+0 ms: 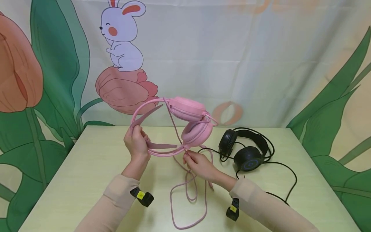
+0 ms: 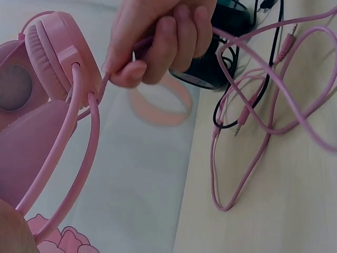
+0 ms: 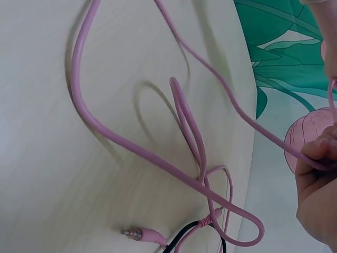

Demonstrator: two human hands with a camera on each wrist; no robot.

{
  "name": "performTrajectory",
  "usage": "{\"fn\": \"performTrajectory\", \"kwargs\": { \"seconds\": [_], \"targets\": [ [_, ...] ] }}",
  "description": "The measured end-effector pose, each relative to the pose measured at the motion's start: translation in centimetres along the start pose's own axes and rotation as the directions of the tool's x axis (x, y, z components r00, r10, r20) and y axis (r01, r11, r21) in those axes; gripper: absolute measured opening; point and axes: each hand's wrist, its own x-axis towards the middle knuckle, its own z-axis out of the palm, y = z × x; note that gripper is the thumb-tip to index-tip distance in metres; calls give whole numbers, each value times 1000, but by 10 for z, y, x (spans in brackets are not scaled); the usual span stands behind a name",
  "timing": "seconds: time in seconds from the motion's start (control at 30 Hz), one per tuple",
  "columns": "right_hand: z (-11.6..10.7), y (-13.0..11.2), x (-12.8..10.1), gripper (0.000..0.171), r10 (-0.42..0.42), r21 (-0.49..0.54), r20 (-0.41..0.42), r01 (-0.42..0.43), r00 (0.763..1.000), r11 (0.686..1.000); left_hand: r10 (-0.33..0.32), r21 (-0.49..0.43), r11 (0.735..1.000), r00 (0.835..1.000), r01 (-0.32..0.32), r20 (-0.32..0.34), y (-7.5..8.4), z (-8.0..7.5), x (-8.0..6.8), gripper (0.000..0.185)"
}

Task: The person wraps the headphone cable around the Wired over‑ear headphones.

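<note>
The left hand (image 1: 137, 144) curls its fingers tight round the band of the pink headphones (image 1: 185, 124), holding them raised above the table (image 1: 87, 167). The right hand (image 1: 200, 165) pinches the pink cable (image 1: 188, 193) just below the earcups, fingers closed narrowly; its loops trail on the table beside the black headphones (image 1: 246, 151).
</note>
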Motion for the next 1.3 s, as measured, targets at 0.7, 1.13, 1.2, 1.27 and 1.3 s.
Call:
{"fn": "performTrajectory", "kwargs": {
  "seconds": [0.7,1.13,1.2,1.27,1.3],
  "targets": [
    [-8,-29,-22,23,-2,102,5,2,1000,995,35,28,999,996,-33,-77,-2,-6,1,21],
    [-20,-28,-30,23,-187,-30,88,190,978,981,191,355,929,957,-103,-221,-10,-19,18,24],
    [-23,-30,-30,21,-208,-39,96,213,973,976,174,356,931,957,-82,-233,-11,-21,20,24],
    [-27,-32,-31,19,-231,-34,119,237,966,971,181,372,925,954,-82,-239,-12,-23,22,25],
    [-28,-34,-32,19,-248,-30,130,253,960,967,192,386,918,952,-88,-239,-12,-24,23,25]
  ]
}}
